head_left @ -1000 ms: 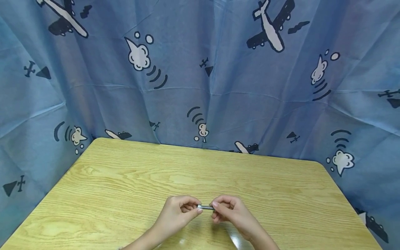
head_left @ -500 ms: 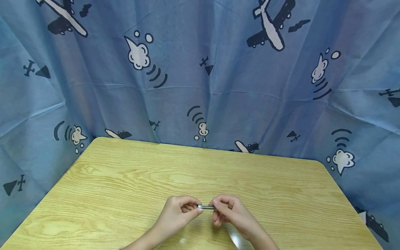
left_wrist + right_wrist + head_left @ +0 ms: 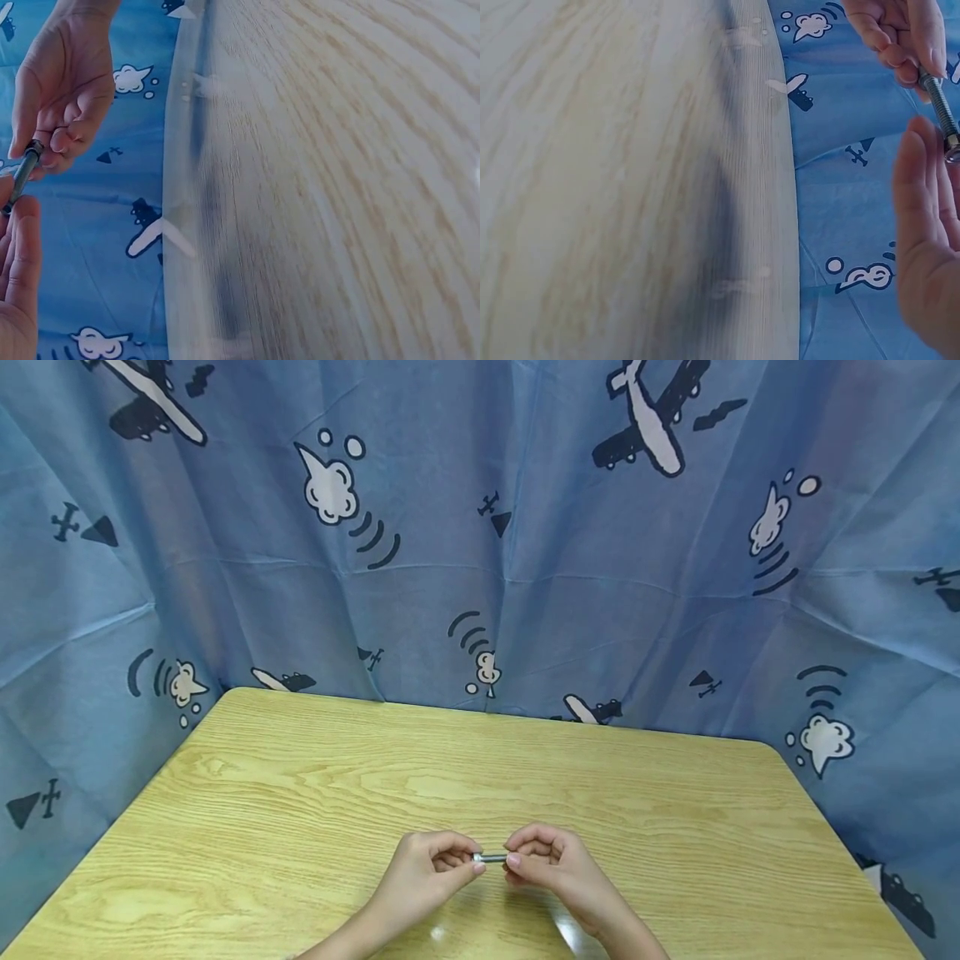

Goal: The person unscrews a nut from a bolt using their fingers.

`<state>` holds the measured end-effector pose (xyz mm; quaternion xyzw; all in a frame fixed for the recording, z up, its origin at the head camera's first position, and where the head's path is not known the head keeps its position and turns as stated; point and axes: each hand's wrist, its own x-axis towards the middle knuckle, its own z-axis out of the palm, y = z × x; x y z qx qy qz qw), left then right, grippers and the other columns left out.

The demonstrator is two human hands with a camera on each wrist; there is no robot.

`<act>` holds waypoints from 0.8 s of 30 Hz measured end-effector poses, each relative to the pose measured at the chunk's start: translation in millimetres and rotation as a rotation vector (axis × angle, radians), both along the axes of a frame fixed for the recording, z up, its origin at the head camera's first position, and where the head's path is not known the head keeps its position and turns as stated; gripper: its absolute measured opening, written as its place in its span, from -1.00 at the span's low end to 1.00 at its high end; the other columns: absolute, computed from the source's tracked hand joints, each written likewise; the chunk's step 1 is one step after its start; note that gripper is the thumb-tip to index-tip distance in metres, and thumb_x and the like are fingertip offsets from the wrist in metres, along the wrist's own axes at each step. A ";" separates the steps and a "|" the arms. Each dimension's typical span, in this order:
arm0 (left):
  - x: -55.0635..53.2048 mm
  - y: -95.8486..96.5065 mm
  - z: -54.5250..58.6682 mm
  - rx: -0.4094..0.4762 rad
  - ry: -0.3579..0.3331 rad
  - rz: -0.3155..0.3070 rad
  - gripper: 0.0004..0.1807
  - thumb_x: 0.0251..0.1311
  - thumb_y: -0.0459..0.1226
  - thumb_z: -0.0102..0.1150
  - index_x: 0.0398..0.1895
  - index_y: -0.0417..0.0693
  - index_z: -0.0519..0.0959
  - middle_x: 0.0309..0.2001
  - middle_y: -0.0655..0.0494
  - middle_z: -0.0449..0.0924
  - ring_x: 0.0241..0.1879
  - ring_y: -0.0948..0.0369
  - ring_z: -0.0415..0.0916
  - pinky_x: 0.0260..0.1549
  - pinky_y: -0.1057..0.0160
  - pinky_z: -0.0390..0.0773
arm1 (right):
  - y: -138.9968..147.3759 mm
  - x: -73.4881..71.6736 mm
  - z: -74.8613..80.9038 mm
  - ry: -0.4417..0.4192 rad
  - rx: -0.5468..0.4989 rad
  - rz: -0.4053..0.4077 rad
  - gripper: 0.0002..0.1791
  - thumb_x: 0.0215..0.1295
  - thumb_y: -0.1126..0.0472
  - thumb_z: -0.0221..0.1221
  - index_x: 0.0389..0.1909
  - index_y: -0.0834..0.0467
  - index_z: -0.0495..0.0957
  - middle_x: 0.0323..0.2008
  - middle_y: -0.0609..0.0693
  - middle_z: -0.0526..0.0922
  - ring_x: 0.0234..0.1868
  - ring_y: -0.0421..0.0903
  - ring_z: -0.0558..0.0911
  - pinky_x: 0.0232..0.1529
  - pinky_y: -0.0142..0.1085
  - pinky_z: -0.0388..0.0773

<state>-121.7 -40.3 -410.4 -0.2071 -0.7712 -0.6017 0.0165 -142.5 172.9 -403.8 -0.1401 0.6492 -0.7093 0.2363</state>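
- Metal bolt (image 3: 491, 857), threaded, pinched at either end between left hand (image 3: 429, 870) and right hand (image 3: 557, 867), held just above the wooden desk (image 3: 300, 793).
- Both sets of fingers clenched on the bolt's ends, tips only.
- Could slip from so slight a pinch, drop and roll off the desk.
- Could bind if twisted askew.

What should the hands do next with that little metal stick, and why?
Probably the right hand should give the end it pinches another small twist while the left hand holds steady. Both hands grip opposite ends of the threaded metal bolt just above the table, and the right fingertips sit on its threads, which suggests something is being turned along it.
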 end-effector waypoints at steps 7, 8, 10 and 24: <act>-0.6 -0.1 1.1 -0.006 -0.043 0.019 -0.83 0.06 -0.28 0.32 -0.33 -0.22 0.64 -0.44 0.10 0.65 -0.50 0.35 0.54 -0.48 0.38 0.61 | 1.2 -1.3 -2.5 0.081 -0.011 -0.019 -0.71 0.16 0.39 0.23 -0.18 0.48 0.41 -0.34 -0.04 0.60 -0.31 -0.22 0.63 -0.22 -0.36 0.61; -1.2 -0.2 1.3 -0.004 -0.049 0.019 -0.83 0.06 -0.28 0.32 -0.32 -0.21 0.65 -0.44 0.10 0.65 -0.50 0.35 0.54 -0.49 0.38 0.60 | 1.6 -1.7 -2.8 0.096 -0.006 -0.025 -0.68 0.14 0.40 0.24 -0.18 0.52 0.39 -0.33 -0.04 0.61 -0.31 -0.22 0.63 -0.24 -0.38 0.61; -2.0 -0.2 2.1 -0.002 -0.055 0.019 -0.84 0.06 -0.29 0.32 -0.32 -0.21 0.65 -0.44 0.10 0.65 -0.51 0.35 0.55 -0.49 0.38 0.60 | 2.5 -2.4 -2.9 0.131 0.004 -0.032 -0.61 0.11 0.41 0.25 -0.16 0.60 0.35 -0.31 -0.03 0.62 -0.31 -0.22 0.63 -0.28 -0.41 0.60; -2.3 -3.7 1.9 0.004 -0.050 0.027 -0.82 0.06 -0.29 0.32 -0.32 -0.24 0.64 -0.43 0.09 0.65 -0.50 0.29 0.57 -0.48 0.39 0.61 | -3.8 -2.0 4.5 0.043 0.026 -0.041 -0.74 0.28 0.29 0.15 -0.17 0.45 0.47 -0.39 0.01 0.63 -0.38 -0.20 0.64 -0.27 -0.33 0.63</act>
